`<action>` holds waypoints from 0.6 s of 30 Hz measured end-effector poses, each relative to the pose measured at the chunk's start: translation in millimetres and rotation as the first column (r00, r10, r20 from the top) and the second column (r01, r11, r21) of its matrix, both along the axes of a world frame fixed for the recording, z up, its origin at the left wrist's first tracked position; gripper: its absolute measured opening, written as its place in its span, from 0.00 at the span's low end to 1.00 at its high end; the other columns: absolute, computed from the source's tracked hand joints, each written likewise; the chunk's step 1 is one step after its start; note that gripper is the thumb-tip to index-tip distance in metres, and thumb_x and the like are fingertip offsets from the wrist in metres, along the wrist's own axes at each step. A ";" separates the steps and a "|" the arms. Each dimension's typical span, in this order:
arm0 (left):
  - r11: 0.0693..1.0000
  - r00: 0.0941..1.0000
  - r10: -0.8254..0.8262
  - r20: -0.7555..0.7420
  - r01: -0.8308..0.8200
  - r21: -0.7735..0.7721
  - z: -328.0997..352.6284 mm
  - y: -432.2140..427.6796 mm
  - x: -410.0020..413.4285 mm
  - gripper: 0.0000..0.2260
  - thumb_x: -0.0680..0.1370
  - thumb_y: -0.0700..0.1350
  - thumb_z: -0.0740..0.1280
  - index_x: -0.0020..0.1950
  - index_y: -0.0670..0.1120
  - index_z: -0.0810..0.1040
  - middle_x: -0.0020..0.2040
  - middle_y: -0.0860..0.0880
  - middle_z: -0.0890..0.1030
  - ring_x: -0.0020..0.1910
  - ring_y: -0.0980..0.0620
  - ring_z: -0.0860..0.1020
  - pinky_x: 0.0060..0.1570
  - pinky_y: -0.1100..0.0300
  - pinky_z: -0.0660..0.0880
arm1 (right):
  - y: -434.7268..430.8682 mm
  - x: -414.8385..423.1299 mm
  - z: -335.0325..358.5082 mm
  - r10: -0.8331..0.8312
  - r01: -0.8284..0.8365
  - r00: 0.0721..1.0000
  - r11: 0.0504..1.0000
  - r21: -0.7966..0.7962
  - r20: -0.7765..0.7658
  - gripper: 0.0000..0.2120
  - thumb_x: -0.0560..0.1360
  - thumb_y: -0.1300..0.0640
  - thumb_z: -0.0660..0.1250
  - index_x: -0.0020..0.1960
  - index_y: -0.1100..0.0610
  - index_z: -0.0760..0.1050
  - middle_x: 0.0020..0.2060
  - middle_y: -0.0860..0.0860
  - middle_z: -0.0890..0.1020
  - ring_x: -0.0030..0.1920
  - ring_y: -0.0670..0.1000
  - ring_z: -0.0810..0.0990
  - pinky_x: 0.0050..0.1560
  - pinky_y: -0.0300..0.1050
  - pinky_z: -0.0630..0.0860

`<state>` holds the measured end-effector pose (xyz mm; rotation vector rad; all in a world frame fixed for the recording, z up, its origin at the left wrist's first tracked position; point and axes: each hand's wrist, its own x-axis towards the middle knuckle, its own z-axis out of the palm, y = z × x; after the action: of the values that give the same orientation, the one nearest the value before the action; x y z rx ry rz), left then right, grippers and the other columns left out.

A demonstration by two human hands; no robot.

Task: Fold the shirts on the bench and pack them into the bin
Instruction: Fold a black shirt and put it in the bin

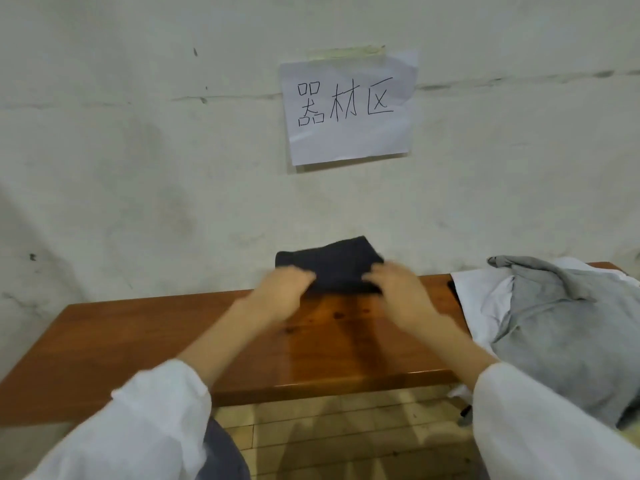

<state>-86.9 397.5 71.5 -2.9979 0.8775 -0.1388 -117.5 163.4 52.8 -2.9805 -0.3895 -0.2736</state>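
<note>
Left hand (284, 289) and right hand (394, 289) grip the folded dark shirt (329, 265) above the bench (138, 341); a grey shirt (568, 323) at its right end lies unfolded.

Wooden bench (138, 341) carries a white shirt (481, 299) under a grey shirt (561, 323).

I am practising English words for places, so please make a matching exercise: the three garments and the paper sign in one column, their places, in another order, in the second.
1 dark shirt
2 grey shirt
3 white garment
4 paper sign

a taped to the wall
b beneath the grey shirt
c between left hand and right hand
d uppermost at the right end of the bench

Pairs: 1-c, 2-d, 3-b, 4-a
</note>
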 end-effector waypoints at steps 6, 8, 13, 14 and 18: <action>0.982 0.981 0.001 -0.194 0.036 0.185 -106.8 21.8 -55.3 0.18 0.79 0.38 0.57 0.68 0.44 0.72 0.64 0.45 0.75 0.60 0.46 0.75 0.57 0.51 0.75 | -4.9 -73.0 -110.2 -0.061 0.071 0.933 0.997 0.015 -0.356 0.32 0.79 0.65 0.56 0.77 0.47 0.49 0.77 0.46 0.48 0.77 0.50 0.46 0.75 0.47 0.47; 0.991 0.978 -0.019 -0.207 0.046 0.124 -109.9 27.7 -57.1 0.16 0.78 0.42 0.57 0.64 0.47 0.76 0.61 0.48 0.77 0.56 0.49 0.77 0.54 0.54 0.75 | -8.2 -86.9 -117.0 -0.029 0.032 0.943 0.999 0.004 -0.331 0.33 0.78 0.65 0.57 0.77 0.47 0.49 0.77 0.46 0.48 0.77 0.51 0.45 0.74 0.47 0.43; 0.994 0.932 -0.023 -0.362 -0.019 -0.112 -97.6 28.7 -47.7 0.11 0.79 0.48 0.60 0.53 0.51 0.81 0.50 0.56 0.79 0.46 0.59 0.77 0.47 0.62 0.75 | -14.9 -90.6 -116.9 -0.024 0.047 0.983 0.992 0.120 -0.180 0.23 0.75 0.62 0.63 0.66 0.44 0.72 0.67 0.43 0.71 0.73 0.50 0.62 0.74 0.54 0.42; 0.983 0.923 -0.001 -0.384 -0.070 -0.169 -96.6 28.5 -37.6 0.10 0.79 0.48 0.61 0.53 0.52 0.81 0.50 0.56 0.79 0.46 0.60 0.77 0.48 0.64 0.74 | -14.5 -79.2 -113.5 -0.042 0.074 0.981 0.984 0.164 -0.188 0.19 0.77 0.61 0.61 0.63 0.44 0.74 0.65 0.41 0.72 0.72 0.47 0.61 0.75 0.53 0.43; 0.894 0.931 0.256 -0.258 -0.330 -0.304 -106.9 29.1 11.7 0.15 0.80 0.46 0.61 0.66 0.49 0.74 0.62 0.51 0.74 0.57 0.53 0.75 0.57 0.60 0.72 | -4.2 -18.4 -97.3 -0.117 0.177 0.976 0.915 0.362 -0.182 0.16 0.78 0.61 0.59 0.63 0.50 0.74 0.62 0.46 0.73 0.66 0.48 0.67 0.69 0.44 0.63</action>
<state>-75.2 426.6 -35.5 -3.4825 0.4251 0.0402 -135.9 159.2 -44.5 -2.6279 -0.0791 -0.1095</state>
